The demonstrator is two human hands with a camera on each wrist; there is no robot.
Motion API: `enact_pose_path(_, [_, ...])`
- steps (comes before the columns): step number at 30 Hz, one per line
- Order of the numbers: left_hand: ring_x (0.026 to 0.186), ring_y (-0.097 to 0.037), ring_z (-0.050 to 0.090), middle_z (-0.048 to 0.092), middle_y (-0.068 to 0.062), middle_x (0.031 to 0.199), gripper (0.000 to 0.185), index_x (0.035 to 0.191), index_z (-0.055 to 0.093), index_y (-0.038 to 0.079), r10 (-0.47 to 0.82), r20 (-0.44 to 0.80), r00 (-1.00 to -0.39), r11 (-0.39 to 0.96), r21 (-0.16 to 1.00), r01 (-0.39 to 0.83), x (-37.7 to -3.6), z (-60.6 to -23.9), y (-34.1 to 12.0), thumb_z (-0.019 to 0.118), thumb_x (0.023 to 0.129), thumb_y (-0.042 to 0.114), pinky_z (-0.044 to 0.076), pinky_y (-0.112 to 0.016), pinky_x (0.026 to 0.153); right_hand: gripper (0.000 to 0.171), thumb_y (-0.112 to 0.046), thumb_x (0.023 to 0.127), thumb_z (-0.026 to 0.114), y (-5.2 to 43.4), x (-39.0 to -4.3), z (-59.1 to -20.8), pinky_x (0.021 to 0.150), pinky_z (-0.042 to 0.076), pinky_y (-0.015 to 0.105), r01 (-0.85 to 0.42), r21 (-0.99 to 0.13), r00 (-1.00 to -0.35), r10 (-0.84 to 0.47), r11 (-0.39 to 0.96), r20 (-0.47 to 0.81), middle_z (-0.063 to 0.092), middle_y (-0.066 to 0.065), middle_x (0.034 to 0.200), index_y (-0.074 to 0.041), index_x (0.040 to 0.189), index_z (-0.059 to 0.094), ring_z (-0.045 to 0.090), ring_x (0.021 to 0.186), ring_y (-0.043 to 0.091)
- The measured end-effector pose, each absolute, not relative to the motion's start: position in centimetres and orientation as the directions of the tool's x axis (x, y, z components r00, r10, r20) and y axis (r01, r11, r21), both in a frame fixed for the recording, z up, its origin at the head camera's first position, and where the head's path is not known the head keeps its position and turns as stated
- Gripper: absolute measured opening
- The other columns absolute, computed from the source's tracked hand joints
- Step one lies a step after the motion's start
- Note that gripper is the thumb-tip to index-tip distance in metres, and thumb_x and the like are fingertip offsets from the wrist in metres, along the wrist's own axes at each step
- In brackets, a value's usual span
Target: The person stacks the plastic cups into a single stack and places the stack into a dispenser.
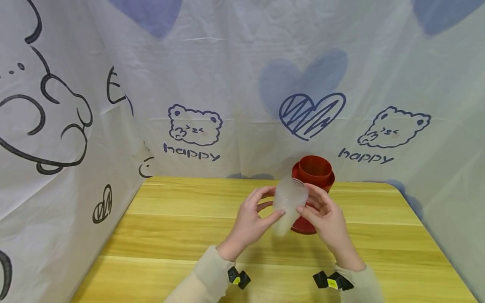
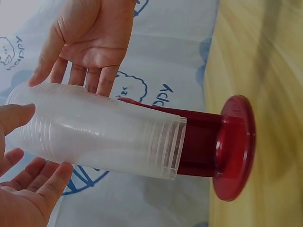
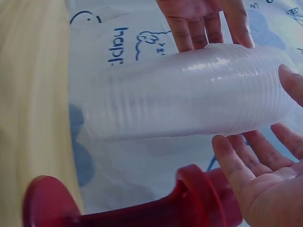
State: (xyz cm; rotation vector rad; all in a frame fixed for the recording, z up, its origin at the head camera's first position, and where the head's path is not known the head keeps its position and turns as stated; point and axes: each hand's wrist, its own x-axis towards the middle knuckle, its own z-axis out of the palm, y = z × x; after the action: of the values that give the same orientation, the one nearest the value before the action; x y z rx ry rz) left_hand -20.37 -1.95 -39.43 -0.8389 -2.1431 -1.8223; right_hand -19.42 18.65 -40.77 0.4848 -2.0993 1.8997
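- We have a stack of clear plastic cups (image 1: 289,204) between both hands, held above the yellow wooden table (image 1: 170,235).
- Our left hand (image 1: 253,219) takes the stack from its own side, thumb and fingertips pressing on the wall; the fingers look fairly straight, more cradling than clamping.
- Our right hand (image 1: 326,216) mirrors it on the other side, palm open, fingers laid lightly along the ribbed rims.
- Just behind the stack stands the red cup holder (image 1: 313,176), a tube on a round flared base that rests on the table.
- From the left wrist camera the stack (image 2: 99,132) seems to line up with the red tube (image 2: 208,146), but the right wrist camera shows the stack (image 3: 184,99) apart from the holder (image 3: 142,208), with cloth visible between them. So we read it as near the holder, not seated on it.
- As we judge it, the step in hand is bringing the stack to the holder, and it is around the middle of the work.
- The next move calls for squaring the stack's open end with the tube's mouth and keeping the cups straight, since thin walls buckle under a hard squeeze.
- Around us hangs the white printed cloth (image 1: 235,75) with bears and hearts.
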Motion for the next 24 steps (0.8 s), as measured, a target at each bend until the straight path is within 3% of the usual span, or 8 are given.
enact_pose_path(10, [0.117,-0.020,0.056,0.055,-0.004,0.129,0.055,0.134,0.054,0.011,0.287,0.560,-0.777,0.068,0.797,0.600,-22.8,-39.0,-1.0,0.078,0.085,0.010,0.054,-0.044,0.092,0.055,-0.005,0.092,0.068,19.8,-20.4,-37.9,0.086,0.054,0.023,-0.380,-0.912,-0.925,-0.062,0.156,0.375,0.055,0.015,0.134,-0.006,0.143,0.046,0.058,0.110,0.016])
enact_pose_path(24, [0.116,-0.020,0.055,0.053,-0.011,0.130,0.058,0.139,0.049,0.003,0.303,0.634,-0.711,0.111,0.718,0.688,-24.7,-35.6,0.5,0.075,0.087,0.007,0.053,-0.031,0.092,0.054,-0.003,0.092,0.067,21.0,-22.3,-33.7,0.086,0.053,0.020,-0.447,-0.877,-0.894,-0.066,0.178,0.443,0.058,0.008,0.129,-0.005,0.143,0.048,0.059,0.108,0.017])
